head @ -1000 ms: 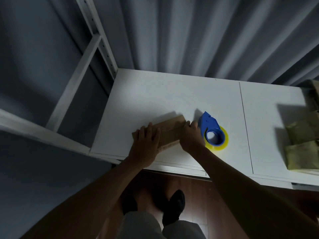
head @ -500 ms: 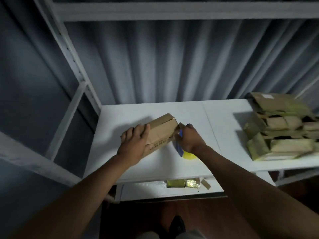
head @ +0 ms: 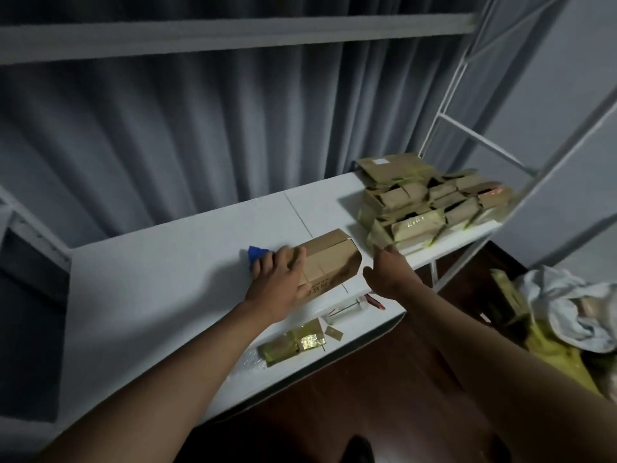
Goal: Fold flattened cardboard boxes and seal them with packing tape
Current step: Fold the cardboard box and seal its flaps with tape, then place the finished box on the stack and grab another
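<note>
A person's left hand (head: 278,279) rests in a loose grip on the folded, taped cardboard box (head: 329,262) on the white worktop (head: 150,282); the right hand (head: 387,274), grip open and empty, hovers beside it. By the stack of sealed boxes (head: 430,202) beyond, this 1 looks finished, more likely to follow.

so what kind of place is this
Probably a small home packing station, not a warehouse: a white table against a grey curtain, a pile of taped cardboard boxes, and a blue tape dispenser.
</note>
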